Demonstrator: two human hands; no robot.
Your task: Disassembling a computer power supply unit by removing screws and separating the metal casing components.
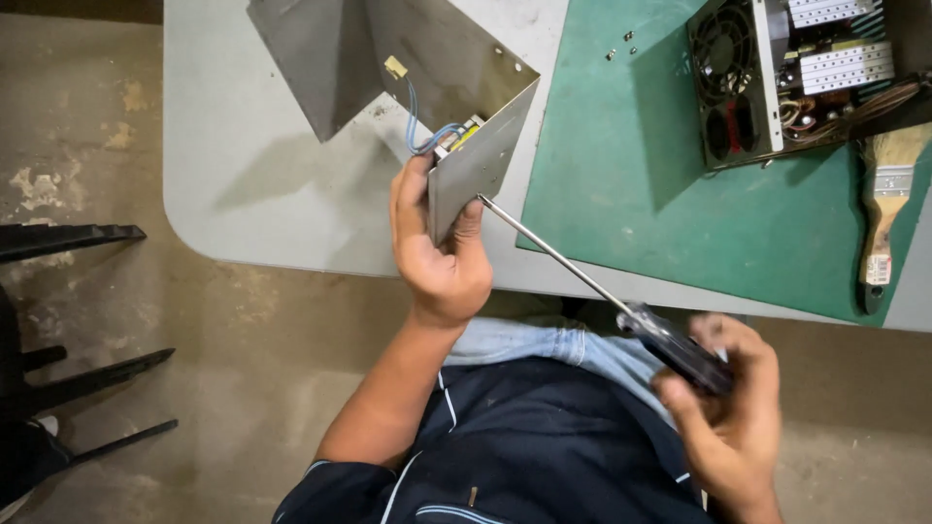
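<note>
— What's being held there, from where you stand?

— A bent sheet-metal cover, grey, folded like a housing shell. The left hand is closed around its near corner, thumb on one face, fingers on the other, holding it up just over the near edge of the worktop. Blue wires loop out from inside the cover, down to a small part tucked in the fold.

— And the other hand?

— The right hand is wrapped around the dark handle of a long screwdriver. The shaft slants up and its tip meets the cover's lower side panel, right beside the left fingers. The right hand is blurred, so I can't say just how the fingers sit on the handle.

— How would you do that well?

— I'd judge it wants the shaft square to the screw, not slanted, and the cover braced firmly so the thin panel doesn't flex. The tip sits close to the holding fingers; a slip would go straight into them, so steady pressure along the shaft.

— What else lies about the cover?

— To its right a green mat, with a few loose screws on it. Farther right of the cover, an opened power-supply chassis with a fan, and beyond it a paintbrush.
</note>
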